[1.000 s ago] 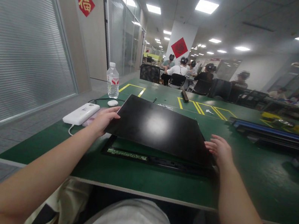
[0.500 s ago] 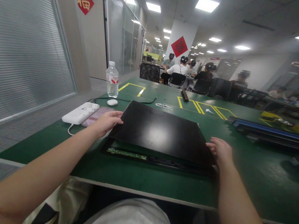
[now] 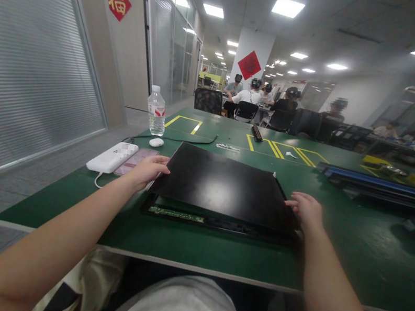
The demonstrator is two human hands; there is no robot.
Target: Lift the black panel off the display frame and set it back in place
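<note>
A flat black screen panel [image 3: 222,184] lies over a black frame [image 3: 250,230] on the green table. Along the frame's near side shows a green circuit board strip [image 3: 176,214]; the rest of the frame is mostly hidden under the panel. My left hand [image 3: 150,170] pinches the panel's left edge between thumb and fingers. At the opposite edge, my right hand [image 3: 305,209] grips the panel with bent fingers, its thumb partly hidden. The panel sits slightly tilted, with a gap above the frame at the near side.
Left of the panel are a white power bank [image 3: 111,157], a phone [image 3: 137,161], a small white case [image 3: 156,142] and a water bottle [image 3: 156,111]. A black cable [image 3: 189,142] runs behind. Long dark bars [image 3: 385,188] lie at right. People sit at tables beyond.
The panel's far edge has come down slightly toward me, and more of the frame's right side shows. Both hands keep their hold at the two edges.
</note>
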